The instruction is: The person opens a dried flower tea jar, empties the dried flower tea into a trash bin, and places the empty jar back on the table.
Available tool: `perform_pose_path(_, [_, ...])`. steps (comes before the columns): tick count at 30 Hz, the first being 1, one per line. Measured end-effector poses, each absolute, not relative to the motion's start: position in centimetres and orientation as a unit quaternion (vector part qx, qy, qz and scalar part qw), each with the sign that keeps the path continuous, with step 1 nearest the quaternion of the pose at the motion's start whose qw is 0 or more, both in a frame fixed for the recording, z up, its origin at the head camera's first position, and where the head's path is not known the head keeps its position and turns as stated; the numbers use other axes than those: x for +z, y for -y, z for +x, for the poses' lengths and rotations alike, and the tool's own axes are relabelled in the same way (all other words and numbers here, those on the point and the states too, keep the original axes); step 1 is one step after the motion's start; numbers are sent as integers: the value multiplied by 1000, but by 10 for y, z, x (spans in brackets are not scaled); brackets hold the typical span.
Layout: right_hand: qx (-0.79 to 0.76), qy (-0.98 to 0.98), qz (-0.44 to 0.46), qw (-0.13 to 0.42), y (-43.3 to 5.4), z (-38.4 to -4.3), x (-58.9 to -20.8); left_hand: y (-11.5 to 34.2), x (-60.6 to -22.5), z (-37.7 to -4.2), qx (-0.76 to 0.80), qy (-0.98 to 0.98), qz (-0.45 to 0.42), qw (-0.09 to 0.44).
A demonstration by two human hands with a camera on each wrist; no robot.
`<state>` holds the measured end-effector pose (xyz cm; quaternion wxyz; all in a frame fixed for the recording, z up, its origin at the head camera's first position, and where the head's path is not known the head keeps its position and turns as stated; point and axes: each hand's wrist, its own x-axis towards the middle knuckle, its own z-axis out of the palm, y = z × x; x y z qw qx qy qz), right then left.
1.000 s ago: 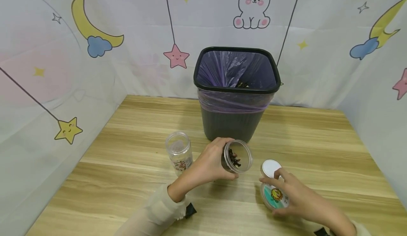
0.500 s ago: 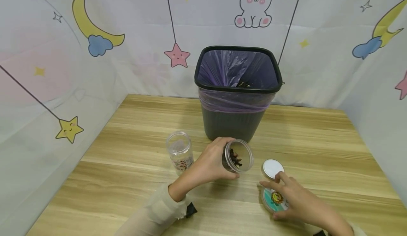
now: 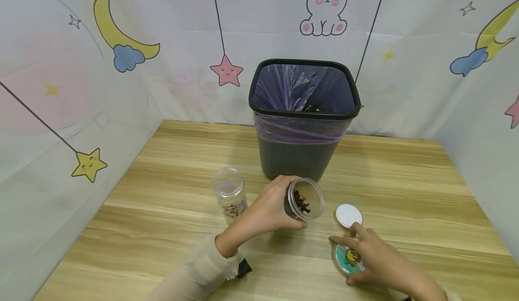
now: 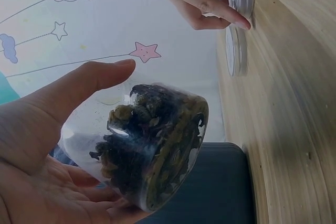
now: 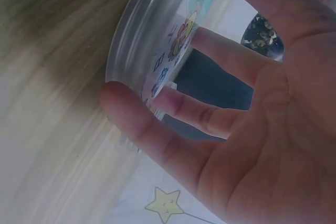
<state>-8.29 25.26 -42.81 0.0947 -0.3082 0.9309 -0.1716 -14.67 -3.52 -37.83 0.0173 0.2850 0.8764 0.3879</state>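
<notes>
My left hand (image 3: pixel 270 206) grips a clear plastic jar (image 4: pixel 152 145) tilted on its side above the table, its mouth facing right. Dark dried pieces (image 3: pixel 301 203), like dried tea or flowers, lie inside. My right hand (image 3: pixel 377 256) spans a round clear lid (image 3: pixel 348 257) with a green and white picture label on the table, fingertips at its rim. In the right wrist view one fingertip (image 5: pixel 118 95) presses the lid's edge; my hand hides part of the label. Just beyond lies a smaller white lid (image 3: pixel 348 215).
A dark bin (image 3: pixel 300 157) with a purple liner stands behind the jar; dried bits (image 3: pixel 311 107) show inside it. A tall clear jar (image 3: pixel 229 196) stands left of my left hand. Printed white cloth (image 3: pixel 182 44) surrounds the wooden table (image 3: pixel 178 157) at back and sides.
My right hand has drawn the green-labelled lid slightly toward me, off the white lid, which now lies apart. The left hand keeps the tilted jar almost still.
</notes>
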Motion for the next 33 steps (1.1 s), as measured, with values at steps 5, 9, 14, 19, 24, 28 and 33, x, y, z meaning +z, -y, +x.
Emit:
perform_pose_path(5, [-170,-932,-305,95,-252,-82,-429,35,-379,-147,388,-876,287,15])
perform_pose_path(9, [-166,-933,-306,93,-252,-82,-430,35,-379,-146,391,-876,284,16])
perform_pose_path(14, [-165,-934,-301,96,-251,-81,-430,36,-380,-146,392,-874,286,17])
perform_pose_path(19, [-173,-933,-295,110,-252,-79,-429,36,-380,-146,396,-873,285,17])
perform_pose_path(24, [-177,-932,-290,124,-253,-77,-428,35,-379,-146,394,-874,284,16])
perform_pose_path(28, [-173,-934,-286,125,-253,-75,-428,35,-377,-144,391,-877,281,14])
perform_pose_path(33, [-175,-936,-274,134,-253,-73,-426,35,-375,-143,387,-878,281,8])
